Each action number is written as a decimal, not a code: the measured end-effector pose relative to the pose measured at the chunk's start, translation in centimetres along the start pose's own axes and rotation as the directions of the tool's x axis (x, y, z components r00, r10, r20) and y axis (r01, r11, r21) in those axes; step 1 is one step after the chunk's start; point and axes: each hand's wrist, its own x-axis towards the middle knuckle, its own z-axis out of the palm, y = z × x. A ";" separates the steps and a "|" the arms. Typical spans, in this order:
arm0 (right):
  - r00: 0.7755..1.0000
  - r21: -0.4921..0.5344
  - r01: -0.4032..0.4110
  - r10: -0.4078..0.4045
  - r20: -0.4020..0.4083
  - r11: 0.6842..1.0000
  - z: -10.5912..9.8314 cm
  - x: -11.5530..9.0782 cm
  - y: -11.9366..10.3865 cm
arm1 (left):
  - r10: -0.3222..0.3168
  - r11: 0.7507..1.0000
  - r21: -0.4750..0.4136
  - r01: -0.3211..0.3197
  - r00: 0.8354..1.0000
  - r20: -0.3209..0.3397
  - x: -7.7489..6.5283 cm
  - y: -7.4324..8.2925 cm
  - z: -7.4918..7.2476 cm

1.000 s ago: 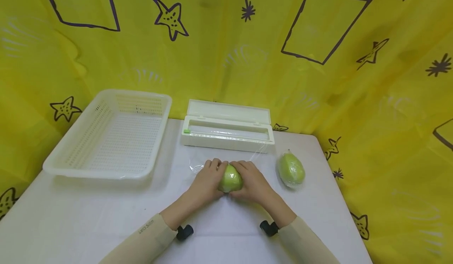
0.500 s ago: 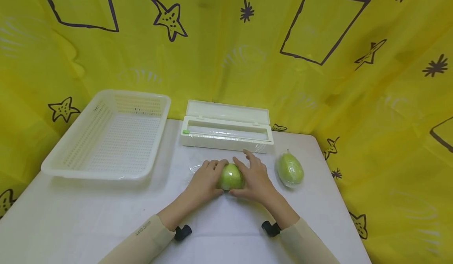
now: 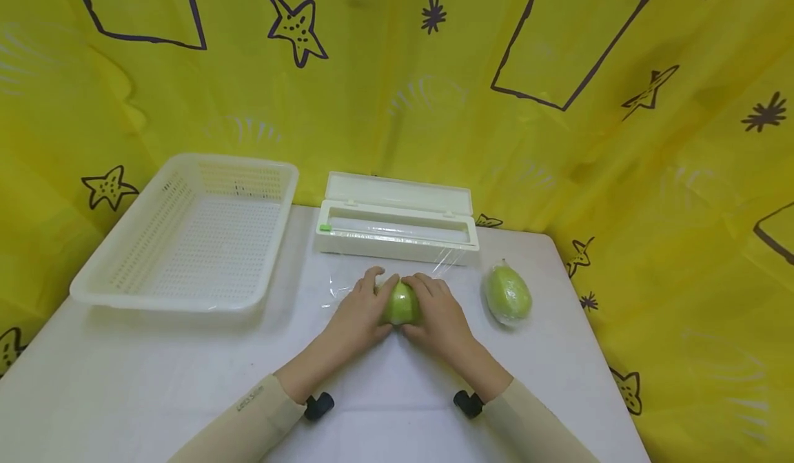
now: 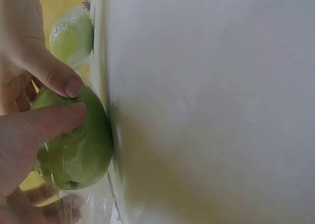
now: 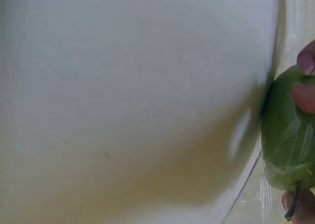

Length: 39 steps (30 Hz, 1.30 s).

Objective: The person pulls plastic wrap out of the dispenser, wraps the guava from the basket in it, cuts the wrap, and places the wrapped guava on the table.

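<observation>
A green pear [image 3: 401, 304] lies on the white table with clear cling film around it. My left hand [image 3: 358, 311] grips its left side, one finger lifted away. On its right side my right hand [image 3: 442, 313] holds it with fingers curled over the top. Both thumbs press the near face of the pear [image 4: 81, 145], seen close up in the left wrist view. Its dark stem [image 5: 294, 202] shows in the right wrist view. Loose cling film [image 3: 335, 291] spreads beside the left hand. Behind the hands, the cling film dispenser [image 3: 397, 248] stands with its lid up and the roll visible.
A second green pear [image 3: 509, 293], wrapped in film, lies to the right of my hands. At the left stands a white plastic basket [image 3: 186, 303]. A yellow patterned curtain [image 3: 372, 91] hangs behind the table [image 3: 397, 422].
My right hand's fingers opened off the pear half a second ago and have closed on it again. A left finger has risen. The pear has shifted slightly.
</observation>
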 end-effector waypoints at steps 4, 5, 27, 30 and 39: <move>1.000 0.004 -0.014 0.014 0.028 1.000 0.0 0.7 0.5 | 0.039 0.988 0.155 -0.029 0.997 -0.067 -0.5 0.2 -0.3; 0.999 0.006 -0.019 0.019 0.039 1.000 0.0 0.8 0.7 | 0.045 0.986 0.161 -0.033 0.996 -0.072 -0.7 0.4 -0.4; 0.995 0.045 0.038 -0.042 0.088 0.998 -0.4 2.1 1.0 | -0.051 0.990 -0.136 0.048 0.999 -0.017 1.1 0.3 0.1; 0.995 0.084 0.037 -0.045 0.087 0.996 -0.5 2.1 1.1 | -0.042 0.988 -0.149 0.040 0.999 -0.011 1.4 0.1 0.1; 0.993 0.191 -0.038 0.016 0.118 0.981 0.0 1.7 1.6 | 0.027 0.986 -0.164 -0.028 1.000 -0.012 1.3 0.0 0.0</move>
